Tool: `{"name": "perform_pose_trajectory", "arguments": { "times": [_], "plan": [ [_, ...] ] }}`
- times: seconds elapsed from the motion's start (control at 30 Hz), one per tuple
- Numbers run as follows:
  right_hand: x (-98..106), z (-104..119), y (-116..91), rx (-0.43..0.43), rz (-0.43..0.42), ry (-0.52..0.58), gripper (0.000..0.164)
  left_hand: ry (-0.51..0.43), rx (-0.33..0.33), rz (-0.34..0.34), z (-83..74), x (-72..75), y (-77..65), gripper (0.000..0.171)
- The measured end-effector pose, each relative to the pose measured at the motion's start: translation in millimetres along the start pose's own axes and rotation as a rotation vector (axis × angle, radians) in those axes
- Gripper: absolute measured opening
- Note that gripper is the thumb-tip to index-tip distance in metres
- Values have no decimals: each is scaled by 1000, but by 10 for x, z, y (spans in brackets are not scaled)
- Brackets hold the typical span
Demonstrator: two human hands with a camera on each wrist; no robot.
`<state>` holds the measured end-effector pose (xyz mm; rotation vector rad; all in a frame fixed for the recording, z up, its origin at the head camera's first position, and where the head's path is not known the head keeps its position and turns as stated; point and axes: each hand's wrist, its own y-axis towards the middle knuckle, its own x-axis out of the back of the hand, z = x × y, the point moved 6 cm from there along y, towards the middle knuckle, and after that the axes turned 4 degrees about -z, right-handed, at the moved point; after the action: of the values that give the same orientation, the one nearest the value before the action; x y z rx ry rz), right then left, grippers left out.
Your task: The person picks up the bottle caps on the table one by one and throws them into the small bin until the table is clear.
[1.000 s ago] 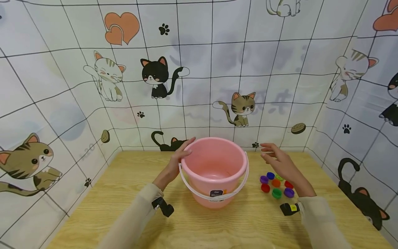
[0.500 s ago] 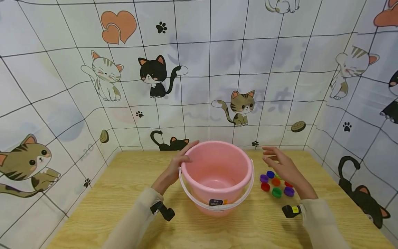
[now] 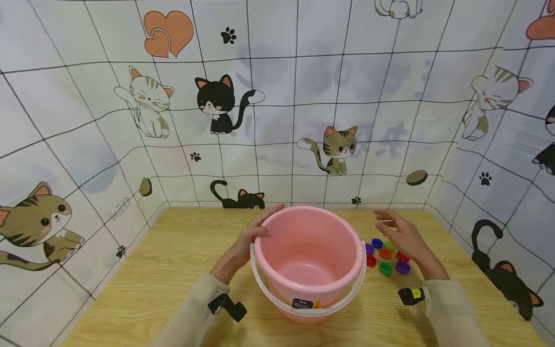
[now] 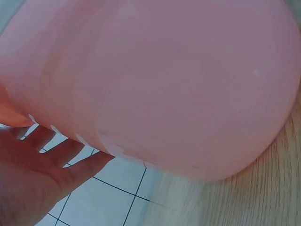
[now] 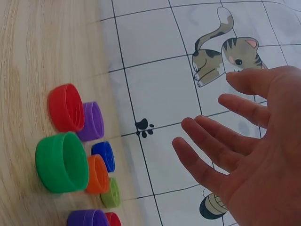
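A pink plastic bucket (image 3: pixel 312 233) stands on the table before me, its mouth tipped slightly toward the head camera. Its white handle (image 3: pixel 310 312) hangs down across the front, below a dark label. My left hand (image 3: pixel 247 241) grips the bucket's left rim, thumb over the edge and the other fingers along the outside. The left wrist view is mostly filled by the bucket's side (image 4: pixel 178 94). To the right, my right hand (image 3: pixel 403 236) hovers with loosely spread fingers and holds nothing. Several coloured bottle caps, such as a green cap (image 5: pixel 63 162), lie beneath and beside it.
The wooden table (image 3: pixel 186 250) meets a cat-printed cloth wall (image 3: pixel 277 120) at the back, with more of that cloth on both sides. Among the caps are an orange cap (image 3: pixel 384 254) and a purple cap (image 3: pixel 403 268), close to the bucket's right side.
The bucket has come nearer to me and a little to the right, with my left hand on its rim. My right hand has shifted slightly right, still holding nothing.
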<state>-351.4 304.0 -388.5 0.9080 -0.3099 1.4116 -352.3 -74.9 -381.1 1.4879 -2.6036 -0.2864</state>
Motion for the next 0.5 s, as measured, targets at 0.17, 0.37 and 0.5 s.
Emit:
{"name": "perform_pose_trajectory", "arguments": {
  "times": [0.17,0.37,0.5],
  "plan": [
    [34,-146,-18,-50,8,-70,49,-15,-25,3,-21,-36,-41,83],
    [52,-407,-57,-88,35,-167,40,-15,-26,9,-32,-49,-82,81],
    [55,-591,-84,-135,74,-212,33,-22,-18,10,-29,-49,-96,79]
  ]
}}
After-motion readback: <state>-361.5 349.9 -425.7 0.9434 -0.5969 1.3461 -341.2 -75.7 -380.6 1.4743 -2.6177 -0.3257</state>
